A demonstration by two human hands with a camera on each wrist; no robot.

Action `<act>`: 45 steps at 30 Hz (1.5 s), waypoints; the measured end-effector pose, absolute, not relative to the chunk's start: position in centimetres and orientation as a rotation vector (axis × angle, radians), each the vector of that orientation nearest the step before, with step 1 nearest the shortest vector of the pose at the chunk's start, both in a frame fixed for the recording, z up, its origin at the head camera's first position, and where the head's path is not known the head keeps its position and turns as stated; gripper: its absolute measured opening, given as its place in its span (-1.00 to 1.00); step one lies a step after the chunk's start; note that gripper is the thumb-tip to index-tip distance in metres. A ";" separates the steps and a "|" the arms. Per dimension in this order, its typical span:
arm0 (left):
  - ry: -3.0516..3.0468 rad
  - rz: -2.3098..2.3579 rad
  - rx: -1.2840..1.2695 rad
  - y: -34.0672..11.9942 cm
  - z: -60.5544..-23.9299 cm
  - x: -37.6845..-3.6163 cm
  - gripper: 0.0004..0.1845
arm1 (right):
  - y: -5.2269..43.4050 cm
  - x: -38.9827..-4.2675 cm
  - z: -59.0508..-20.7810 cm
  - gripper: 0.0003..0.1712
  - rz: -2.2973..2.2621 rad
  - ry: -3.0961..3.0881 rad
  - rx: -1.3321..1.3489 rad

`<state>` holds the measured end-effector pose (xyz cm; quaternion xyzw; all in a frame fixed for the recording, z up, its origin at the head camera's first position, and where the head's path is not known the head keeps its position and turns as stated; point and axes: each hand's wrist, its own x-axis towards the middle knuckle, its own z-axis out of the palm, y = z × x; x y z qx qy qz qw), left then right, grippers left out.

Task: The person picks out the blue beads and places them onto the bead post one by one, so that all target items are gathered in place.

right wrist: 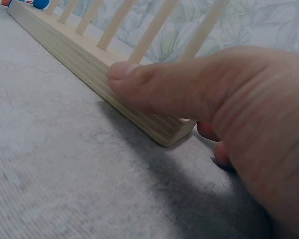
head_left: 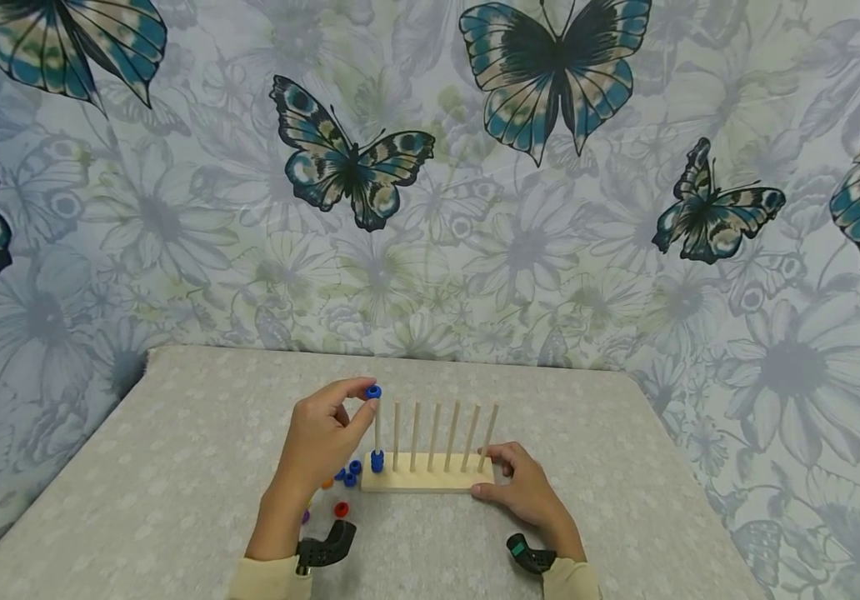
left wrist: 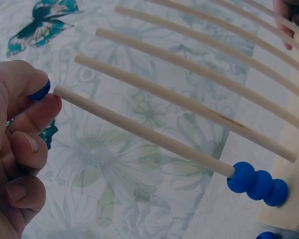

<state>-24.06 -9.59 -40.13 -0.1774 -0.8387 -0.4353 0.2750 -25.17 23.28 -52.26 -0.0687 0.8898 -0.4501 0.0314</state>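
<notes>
Between thumb and forefinger my left hand (head_left: 325,433) pinches a blue bead (head_left: 373,392) at the top of the leftmost peg. In the left wrist view that bead (left wrist: 40,91) is mostly hidden by the fingers, right by the peg's tip (left wrist: 60,91). Three blue beads (left wrist: 261,185) sit stacked at the foot of the same peg. The wooden base (head_left: 430,479) carries a row of several upright pegs; the others hold no beads. At its right end my right hand (head_left: 523,483) grips the base, thumb along the front edge (right wrist: 149,87) and fingers behind.
Left of the base lie loose blue beads (head_left: 351,479), a red bead (head_left: 342,509), and orange and purple ones partly covered by the left arm. A patterned cloth covers the table (head_left: 610,467). Behind it hangs a butterfly-print backdrop (head_left: 430,275).
</notes>
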 end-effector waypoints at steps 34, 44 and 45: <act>-2.308 -1.144 -0.452 -9.4 -40.1 -24.0 -0.72 | 23.2 -25.6 -52.0 -0.34 -1.371 2.752 -0.208; -2.414 -1.165 -0.434 -9.6 -40.2 -24.0 -0.74 | 23.2 -25.3 -52.3 -0.33 -1.372 2.743 -0.192; -2.422 -1.168 -0.433 -9.6 -40.3 -24.0 -0.74 | 23.2 -25.3 -52.4 -0.33 -1.370 2.744 -0.193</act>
